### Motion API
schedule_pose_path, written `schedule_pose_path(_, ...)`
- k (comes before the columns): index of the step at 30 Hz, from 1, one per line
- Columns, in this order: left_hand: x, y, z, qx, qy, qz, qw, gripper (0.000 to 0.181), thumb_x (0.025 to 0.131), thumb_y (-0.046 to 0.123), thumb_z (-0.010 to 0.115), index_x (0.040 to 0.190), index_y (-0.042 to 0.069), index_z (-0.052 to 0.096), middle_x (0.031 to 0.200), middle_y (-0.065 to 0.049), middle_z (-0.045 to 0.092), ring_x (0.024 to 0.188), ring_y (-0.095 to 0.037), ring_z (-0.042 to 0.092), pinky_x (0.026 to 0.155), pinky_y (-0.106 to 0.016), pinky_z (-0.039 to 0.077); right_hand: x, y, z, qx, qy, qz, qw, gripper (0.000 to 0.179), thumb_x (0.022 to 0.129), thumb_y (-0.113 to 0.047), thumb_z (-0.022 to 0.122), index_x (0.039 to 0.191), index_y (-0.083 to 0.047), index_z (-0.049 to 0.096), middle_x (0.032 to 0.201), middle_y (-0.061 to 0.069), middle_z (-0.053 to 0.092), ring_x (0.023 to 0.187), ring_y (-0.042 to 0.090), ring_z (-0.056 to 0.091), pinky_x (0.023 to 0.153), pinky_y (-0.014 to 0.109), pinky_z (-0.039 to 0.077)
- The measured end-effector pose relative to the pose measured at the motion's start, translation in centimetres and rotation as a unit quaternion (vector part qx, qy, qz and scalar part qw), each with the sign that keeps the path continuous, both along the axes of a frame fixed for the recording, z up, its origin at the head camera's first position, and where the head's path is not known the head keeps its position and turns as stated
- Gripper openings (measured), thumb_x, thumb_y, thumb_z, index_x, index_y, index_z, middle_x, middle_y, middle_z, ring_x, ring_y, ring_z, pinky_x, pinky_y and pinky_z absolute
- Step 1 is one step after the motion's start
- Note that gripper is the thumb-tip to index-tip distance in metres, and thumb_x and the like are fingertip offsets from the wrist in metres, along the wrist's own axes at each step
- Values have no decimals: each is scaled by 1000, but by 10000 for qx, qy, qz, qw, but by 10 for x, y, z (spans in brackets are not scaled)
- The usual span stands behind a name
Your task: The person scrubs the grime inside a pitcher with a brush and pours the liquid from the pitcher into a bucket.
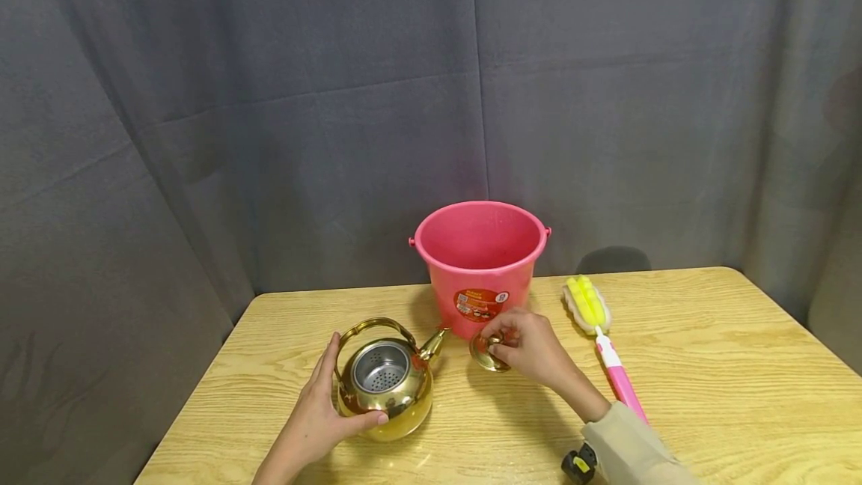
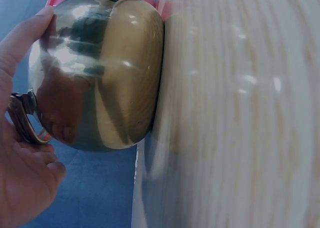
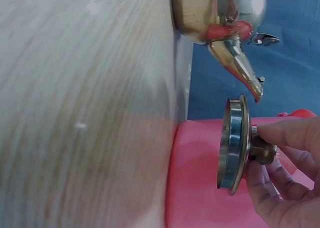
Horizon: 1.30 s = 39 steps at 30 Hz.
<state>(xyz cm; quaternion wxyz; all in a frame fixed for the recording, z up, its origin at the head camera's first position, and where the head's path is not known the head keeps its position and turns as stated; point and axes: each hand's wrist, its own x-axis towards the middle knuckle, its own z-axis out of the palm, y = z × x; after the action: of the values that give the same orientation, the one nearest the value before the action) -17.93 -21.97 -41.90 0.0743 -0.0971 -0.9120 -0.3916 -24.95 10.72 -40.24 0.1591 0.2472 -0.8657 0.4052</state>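
Observation:
A gold metal kettle [image 1: 404, 416] stands on the table without its lid, its perforated steel strainer [image 1: 381, 367] showing in the mouth. My left hand [image 1: 315, 416] holds the kettle from the left, thumb along the near side and fingers by the handle. In the left wrist view the thumb lies against the shiny body [image 2: 115, 73]. My right hand [image 1: 535, 350] pinches the kettle lid [image 1: 489, 361] by its knob, to the right of the spout [image 1: 434, 344]. The right wrist view shows the lid [image 3: 232, 143] on edge, raised off the tabletop, fingertips around its knob [image 3: 263, 150].
A pink bucket [image 1: 485, 264] stands upright just behind the lid, near the table's back edge. To the right lies a brush [image 1: 622, 384] with a yellow and white sponge head and a pink handle. A grey curtain [image 1: 350, 133] hangs behind the wooden table [image 1: 727, 380].

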Motion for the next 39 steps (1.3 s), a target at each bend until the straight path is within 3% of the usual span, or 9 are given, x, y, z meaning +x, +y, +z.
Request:
schedule_pose_path(16, 0, 0, 0, 69, -10, -13, 10000, 129, 64, 53, 86, 157, 18, 4, 159, -15, 13, 141, -42, 18, 106, -64, 23, -6, -6, -21, 168, -62, -81, 9998, 21, 68, 9, 76, 79, -9, 73, 81, -2, 63, 75, 16, 55, 65, 30, 47)
schedule_pose_path(27, 0, 0, 2, 68, -122, 15, 9999, 129, 64, 54, 86, 157, 20, 3, 159, -15, 12, 141, -42, 17, 106, -63, 21, -6, -8, -21, 264, -92, -224, 9994, 24, 65, 9, 76, 77, -11, 73, 78, -2, 63, 74, 16, 56, 66, 32, 47)
schedule_pose_path(39, 1, -1, 2, 143, -172, -6, 9998, 129, 64, 54, 86, 157, 20, 3, 160, -12, 11, 142, -40, 16, 107, -63, 21, -8, -8, -24, 421, -360, -151, 9983, 25, 63, 12, 75, 73, -10, 72, 68, -4, 61, 64, 13, 47, 57, 27, 40)
